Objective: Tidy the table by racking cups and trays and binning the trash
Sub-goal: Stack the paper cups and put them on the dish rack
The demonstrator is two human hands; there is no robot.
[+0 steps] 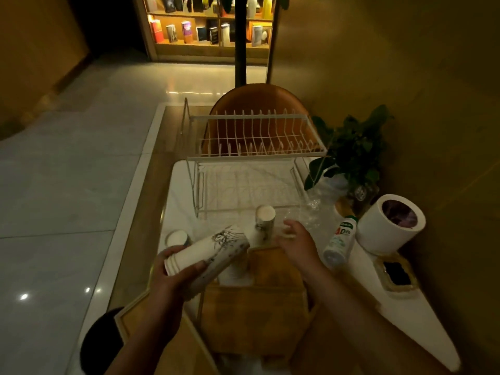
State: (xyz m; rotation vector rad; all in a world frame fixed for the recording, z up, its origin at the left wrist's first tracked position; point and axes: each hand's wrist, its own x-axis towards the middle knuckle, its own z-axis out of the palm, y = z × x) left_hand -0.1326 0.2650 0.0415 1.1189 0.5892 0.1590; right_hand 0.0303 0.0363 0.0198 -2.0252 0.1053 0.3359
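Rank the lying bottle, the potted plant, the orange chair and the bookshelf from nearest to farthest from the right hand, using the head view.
1. lying bottle: just right of the right hand.
2. potted plant: farther back, on the right.
3. orange chair: behind the dish rack.
4. bookshelf: across the floor, at the back.

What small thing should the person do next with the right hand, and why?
Probably close the right hand on the upright paper cup just left of its fingers, then add it to the cup stack gripped in the left hand. That cup stands loose on the table, and the dish rack behind holds nothing yet.
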